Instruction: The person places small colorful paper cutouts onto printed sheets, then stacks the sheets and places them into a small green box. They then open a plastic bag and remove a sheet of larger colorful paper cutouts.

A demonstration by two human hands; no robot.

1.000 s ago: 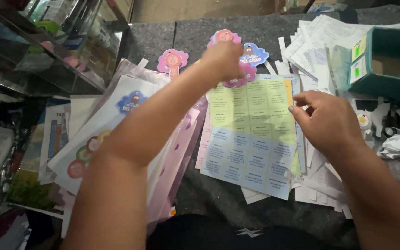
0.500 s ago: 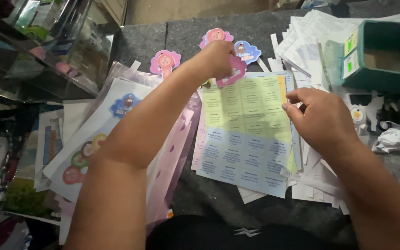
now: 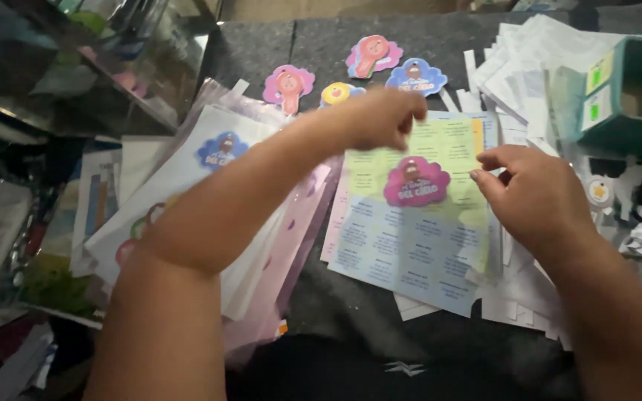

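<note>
Nearest the viewer, two bare forearms reach out over a dark grey tabletop crowded with paper. The right hand rests on the right edge of a printed label sheet, thumb and forefinger close together at the margin; whether they pinch anything cannot be told. The left hand hovers over the sheet's top edge, fingers curled loosely downward, its grip seemingly empty, though the fingertips are hidden.

The label sheet lies flat between the hands, its long axis running away from the viewer, tilted slightly to the right; it shades from blue at the near end to yellow-green at the far end. On its upper half lies a pink cloud-shaped sticker, long axis left to right.

Handling this well seems to call for steadying the sheet with one hand while lifting a cutout by its edge.

To the left lies a pile of white and pink sheets. Farther off, four more cloud-shaped cutouts lie in a loose row. At the far right stands an open green box beside paper scraps.
</note>
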